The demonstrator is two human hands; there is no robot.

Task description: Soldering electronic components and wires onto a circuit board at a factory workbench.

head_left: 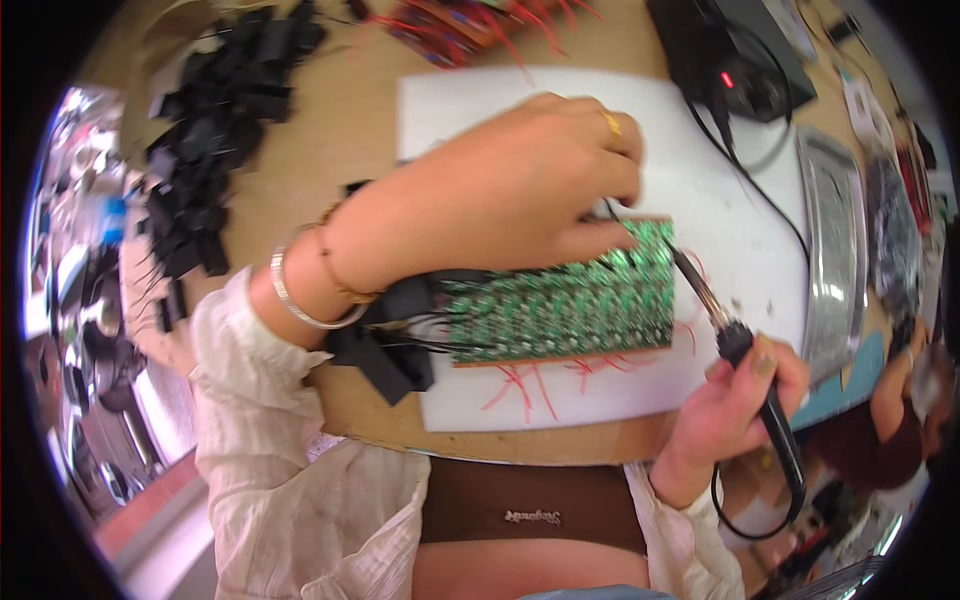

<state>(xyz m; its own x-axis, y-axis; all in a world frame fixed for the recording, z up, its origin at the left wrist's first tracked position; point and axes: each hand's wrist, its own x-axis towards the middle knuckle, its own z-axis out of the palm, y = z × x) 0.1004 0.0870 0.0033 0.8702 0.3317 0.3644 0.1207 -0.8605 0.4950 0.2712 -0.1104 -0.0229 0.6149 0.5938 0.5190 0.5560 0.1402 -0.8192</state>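
- Pressing down with your left hand (pixel 520 190), you keep its fingers curled over the upper edge of the green circuit board (pixel 570 300), pinching a thin strand of solder wire (pixel 608 212) against it.
- Your right hand (pixel 735 400) is clamped around the black handle of the soldering iron (pixel 745 365), whose metal tip slants up to the board's right edge, just below your left fingertips.
- The board lies on a white sheet (pixel 700 200) in the middle of the wooden desk (pixel 350 130), with red wire leads (pixel 525 385) poking out under its lower edge.
- Black components (pixel 390 345) hang off the board's left end, partly hidden under your left wrist and its bangles.
- Your left hand covers much of the board's top, so the exact joint under the tip cannot be made out.
- A heap of black parts (pixel 215 130) sits well to the left on the desk.
- A bundle of red wires (pixel 460 25) lies at the far edge.
- The black soldering station (pixel 735 60) stands far right, its cable (pixel 760 190) running across the sheet.
- A metal tray (pixel 835 250) lies just right of the sheet.
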